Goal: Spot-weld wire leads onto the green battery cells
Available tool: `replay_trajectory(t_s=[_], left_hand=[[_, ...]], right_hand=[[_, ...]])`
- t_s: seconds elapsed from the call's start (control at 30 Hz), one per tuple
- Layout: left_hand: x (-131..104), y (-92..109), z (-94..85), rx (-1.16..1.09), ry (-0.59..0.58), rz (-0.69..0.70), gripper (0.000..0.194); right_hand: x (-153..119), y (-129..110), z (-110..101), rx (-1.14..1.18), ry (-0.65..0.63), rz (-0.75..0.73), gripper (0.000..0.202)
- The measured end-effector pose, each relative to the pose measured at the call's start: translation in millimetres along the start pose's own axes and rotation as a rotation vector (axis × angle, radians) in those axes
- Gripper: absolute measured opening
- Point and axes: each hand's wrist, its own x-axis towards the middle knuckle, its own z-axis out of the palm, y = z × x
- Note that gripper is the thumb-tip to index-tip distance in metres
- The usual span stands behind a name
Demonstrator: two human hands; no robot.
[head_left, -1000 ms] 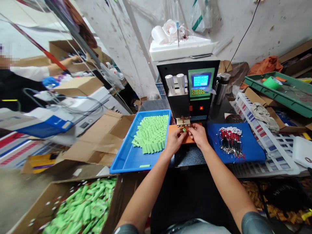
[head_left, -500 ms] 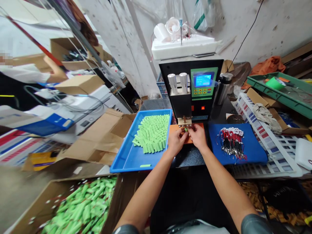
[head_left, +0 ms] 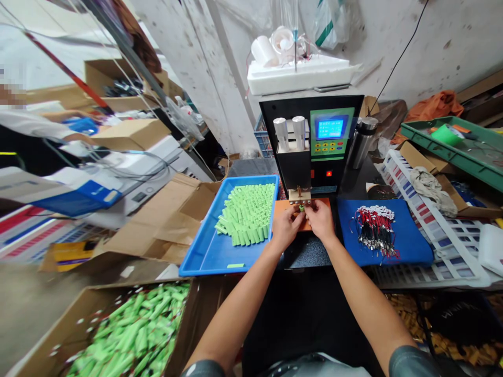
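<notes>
Both my L & R fingers [head_left: 298, 220] pinch a green cell [head_left: 302, 208], prob. to steady it under the welder's pins [head_left: 299, 194].

The left hand [head_left: 286, 226] held a green cylinder [head_left: 302, 208] below the black machine [head_left: 288, 175], the right hand [head_left: 320, 219] meeting it there, near the surface's [head_left: 308, 256] front edge. Green cells [head_left: 249, 212] crowded the blue tray's [head_left: 208, 262] far right part; one lay by its near edge. Wire leads [head_left: 375, 228] lay rightward on a blue mat [head_left: 416, 243].
</notes>
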Motion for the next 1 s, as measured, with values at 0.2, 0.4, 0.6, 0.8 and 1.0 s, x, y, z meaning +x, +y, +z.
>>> replay_trajectory(t_s=[0.2, 0.4, 0.6, 0.8, 1.0], left_hand=[[-0.8, 3.5, -1.2, 0.029, 0.001, 0.006, 0.026], [-0.1, 2.9, -1.0, -0.021, 0.005, -0.004, 0.025], [0.3, 0.6, -0.9, 0.028, -0.016, 0.008, 0.027], [0.0, 2.0, -0.1, 0.011, -0.004, 0.003, 0.024], [0.0, 2.7, -0.9, 0.046, -0.003, -0.016, 0.03]], right_hand=[[-1.2, -2.8, -1.2, 0.002, 0.007, -0.011, 0.025], [-0.8, -1.7, -1.7, -0.003, 0.005, -0.032, 0.025], [0.1, 0.5, -0.6, -0.003, -0.007, -0.011, 0.026], [-0.5, 0.3, -0.5, 0.0, 0.003, -0.043, 0.023], [-1.8, -3.5, -1.4, 0.007, 0.008, -0.002, 0.021]])
